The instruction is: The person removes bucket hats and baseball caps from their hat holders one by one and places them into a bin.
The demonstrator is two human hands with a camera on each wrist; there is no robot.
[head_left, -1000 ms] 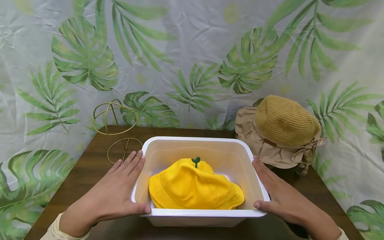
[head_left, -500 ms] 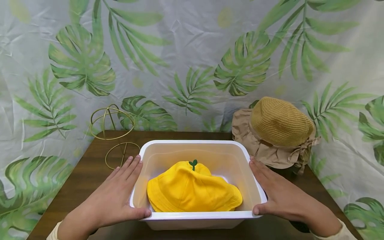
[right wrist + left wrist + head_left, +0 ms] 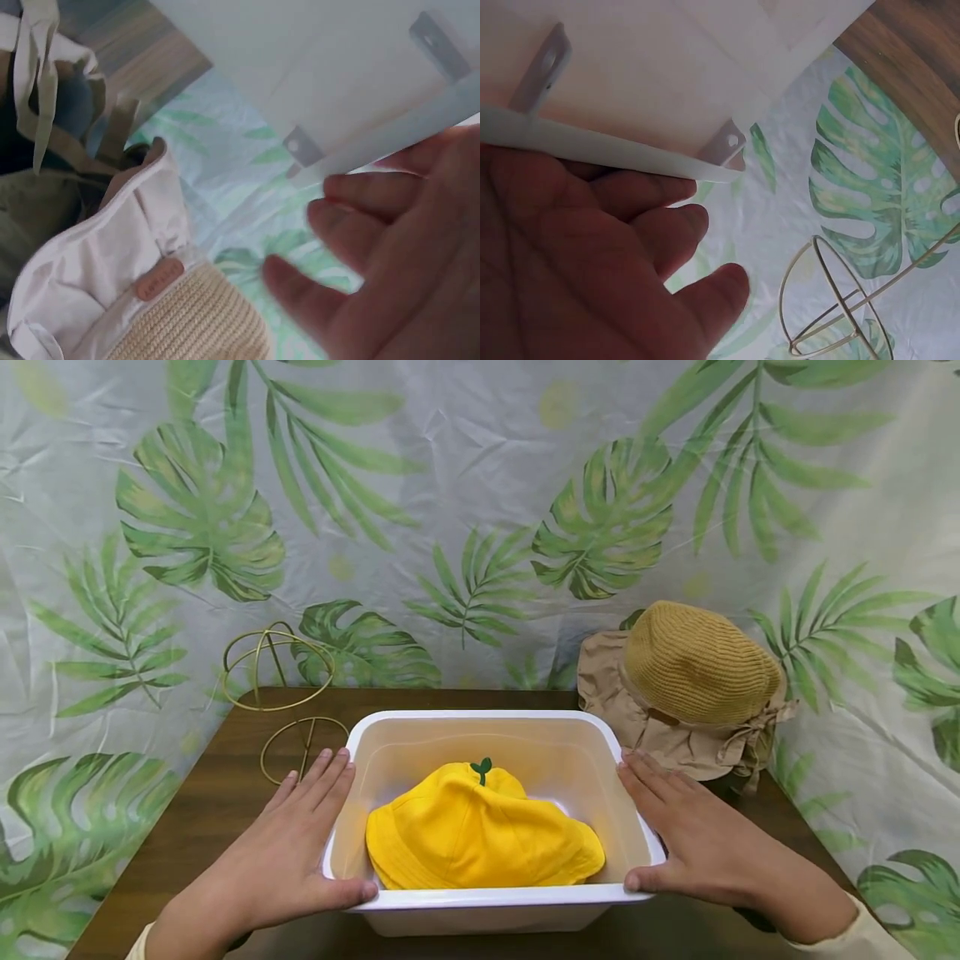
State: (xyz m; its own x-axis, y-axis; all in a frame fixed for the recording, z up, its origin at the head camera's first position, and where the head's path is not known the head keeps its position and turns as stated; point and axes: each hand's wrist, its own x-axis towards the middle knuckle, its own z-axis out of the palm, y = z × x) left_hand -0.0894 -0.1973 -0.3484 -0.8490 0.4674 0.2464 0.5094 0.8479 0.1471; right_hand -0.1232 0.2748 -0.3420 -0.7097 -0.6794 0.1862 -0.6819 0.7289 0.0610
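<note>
Head view: a dark-brown wooden table (image 3: 187, 810) is spreading beneath a white rectangular plastic tub (image 3: 487, 900); a tan ribbed hat (image 3: 697, 664) is sitting beyond, rightward; a yellow cloth hat (image 3: 480, 835) is lying inside the tub. Left hand (image 3: 288, 847) and right hand (image 3: 686, 839), fingers uncurled, are pressing opposite sides; uneven pushing could skew it.

"What carried everything?"
"A brown wooden table (image 3: 191, 814)."
"And what stood on it?"
"A white tub (image 3: 491, 920) in the middle, toward the front, and a gold wire stand (image 3: 309, 747) at the back left."
"Back right?"
"A tan hat (image 3: 701, 664), its support mostly hidden."
</note>
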